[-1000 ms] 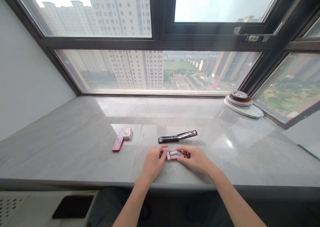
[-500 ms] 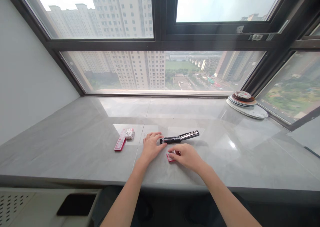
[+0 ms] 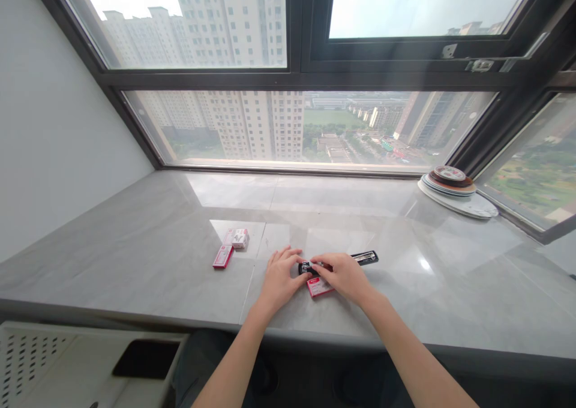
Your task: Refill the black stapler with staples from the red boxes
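"Between the bare hands, what's that?"

"Long, slim black stapler (image 3: 366,258), hinged open. The left hand (image 3: 282,276) grips its end; the right hand (image 3: 341,277) bends its fingers over it, holding what, I can't tell."

"Any writing?"

"Flat red-and-white cardboard box (image 3: 318,287), partly beneath the right hand: print too small to read. Likewise the red-and-white boxes (image 3: 223,257) left of the left hand."

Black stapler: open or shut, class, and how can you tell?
Open: the stapler is spread lengthwise, its inner metal showing beyond the right hand.
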`<state>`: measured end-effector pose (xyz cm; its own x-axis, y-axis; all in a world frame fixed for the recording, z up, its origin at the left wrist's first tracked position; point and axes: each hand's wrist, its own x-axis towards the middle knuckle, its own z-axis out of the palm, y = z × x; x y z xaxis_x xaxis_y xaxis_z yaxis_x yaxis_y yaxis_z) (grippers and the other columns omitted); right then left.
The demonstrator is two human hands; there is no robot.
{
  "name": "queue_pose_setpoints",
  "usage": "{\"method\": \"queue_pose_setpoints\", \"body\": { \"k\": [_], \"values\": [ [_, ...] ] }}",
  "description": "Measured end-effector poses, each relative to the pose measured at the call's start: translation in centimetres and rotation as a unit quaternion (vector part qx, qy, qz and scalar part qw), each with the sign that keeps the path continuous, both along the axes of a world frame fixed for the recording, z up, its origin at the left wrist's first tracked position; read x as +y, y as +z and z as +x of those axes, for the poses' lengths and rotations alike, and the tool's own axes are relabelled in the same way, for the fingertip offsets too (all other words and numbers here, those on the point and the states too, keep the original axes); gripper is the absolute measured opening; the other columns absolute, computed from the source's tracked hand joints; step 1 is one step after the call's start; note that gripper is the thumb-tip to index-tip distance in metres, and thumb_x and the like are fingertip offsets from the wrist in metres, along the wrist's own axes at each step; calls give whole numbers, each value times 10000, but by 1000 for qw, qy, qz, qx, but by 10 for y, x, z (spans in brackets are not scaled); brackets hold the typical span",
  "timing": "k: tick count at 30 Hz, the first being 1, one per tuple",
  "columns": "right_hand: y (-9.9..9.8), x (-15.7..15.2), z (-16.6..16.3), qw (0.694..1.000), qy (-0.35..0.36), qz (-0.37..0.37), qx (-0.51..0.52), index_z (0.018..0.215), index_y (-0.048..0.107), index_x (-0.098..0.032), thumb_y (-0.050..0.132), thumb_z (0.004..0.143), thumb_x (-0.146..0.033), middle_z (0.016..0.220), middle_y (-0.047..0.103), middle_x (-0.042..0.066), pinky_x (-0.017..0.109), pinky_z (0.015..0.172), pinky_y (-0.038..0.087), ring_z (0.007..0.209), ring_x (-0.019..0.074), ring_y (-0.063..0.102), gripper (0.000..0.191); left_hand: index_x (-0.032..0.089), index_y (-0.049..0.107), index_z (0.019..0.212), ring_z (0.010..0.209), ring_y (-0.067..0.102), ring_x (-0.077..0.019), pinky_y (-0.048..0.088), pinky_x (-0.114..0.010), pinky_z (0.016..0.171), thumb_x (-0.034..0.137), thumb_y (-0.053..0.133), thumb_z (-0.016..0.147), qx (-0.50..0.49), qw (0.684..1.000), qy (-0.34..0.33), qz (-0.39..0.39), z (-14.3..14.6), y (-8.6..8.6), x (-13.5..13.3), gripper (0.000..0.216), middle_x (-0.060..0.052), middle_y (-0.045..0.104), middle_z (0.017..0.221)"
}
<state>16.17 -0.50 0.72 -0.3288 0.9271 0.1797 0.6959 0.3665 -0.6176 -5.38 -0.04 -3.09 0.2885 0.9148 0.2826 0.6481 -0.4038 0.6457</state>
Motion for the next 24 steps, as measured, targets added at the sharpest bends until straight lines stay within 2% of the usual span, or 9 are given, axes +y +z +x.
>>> {"method": "queue_pose_setpoints", "body": {
  "k": [3, 5, 8, 10, 14, 16, 20, 22, 24],
  "values": [
    [0, -3, 1, 1000, -21, -8, -17, 1186, 782, -297, 599, 978, -420, 857, 767, 23, 289, 709, 423, 773, 206, 670, 303, 328, 719, 1056, 1470, 421, -281, 264, -524, 1244, 389, 771, 881, -4, 1000, -2, 5, 0, 1, -1, 193, 2, 633, 1424],
    [0, -5, 4, 998, -60, -11, -22, 1190, 764, -281, 622, 957, -445, 756, 724, 14, 288, 668, 396, 714, 202, 647, 318, 330, 716, 1053, 1470, 420, -279, 273, -519, 1238, 383, 775, 879, -6, 1000, 1, 7, 1, 1, -1, 192, 6, 636, 1417],
    [-1, -9, 5, 993, -111, -19, -29, 983, 763, -253, 604, 960, -457, 660, 661, 6, 288, 627, 353, 647, 189, 605, 260, 325, 717, 1036, 1466, 422, -283, 281, -515, 1231, 372, 788, 865, -5, 1000, 5, 5, 1, 0, -1, 190, 4, 637, 1413],
    [-1, -14, 2, 993, -108, -31, -18, 942, 748, -245, 587, 967, -452, 644, 642, 4, 286, 620, 345, 635, 184, 588, 264, 326, 719, 1036, 1466, 421, -279, 277, -508, 1235, 370, 788, 863, -5, 1000, 4, 5, 1, 0, -1, 191, 8, 634, 1416],
    [-6, -30, -1, 991, -65, -82, 88, 1174, 717, -247, 567, 975, -477, 648, 600, -23, 273, 624, 377, 634, 171, 561, 339, 331, 718, 1058, 1471, 418, -272, 250, -500, 1251, 375, 765, 883, -6, 1000, 3, 3, 1, 0, -2, 187, 10, 630, 1423],
    [-14, -38, 11, 979, -78, -114, 149, 1163, 711, -235, 567, 969, -529, 647, 570, -30, 268, 606, 381, 615, 156, 527, 380, 328, 715, 1060, 1474, 415, -273, 242, -502, 1254, 372, 761, 886, -7, 1000, 4, -1, 1, 0, -2, 185, 7, 630, 1424],
    [-30, -45, 59, 929, -197, -234, 207, 941, 673, -192, 570, 910, -694, 565, 486, -48, 259, 455, 261, 450, 109, 379, 513, 328, 711, 1063, 1483, 404, -273, 254, -504, 1249, 369, 761, 886, -12, 1000, 4, -7, 1, -1, -1, 189, 8, 626, 1429],
    [-30, -39, 81, 906, -229, -265, 237, 1051, 656, -202, 609, 869, -718, 605, 526, -49, 254, 418, 213, 405, 92, 341, 550, 331, 712, 1071, 1484, 401, -279, 254, -511, 1248, 374, 755, 890, -12, 1000, 3, -10, 1, -1, 0, 191, 7, 622, 1435],
    [-22, -28, 91, 905, -212, -243, 278, 1193, 638, -218, 677, 830, -694, 700, 581, -35, 250, 429, 228, 433, 84, 356, 601, 334, 715, 1078, 1485, 401, -283, 254, -517, 1248, 380, 750, 894, -12, 1000, 2, -11, 1, -1, 0, 192, 5, 622, 1436]
  ]
}}
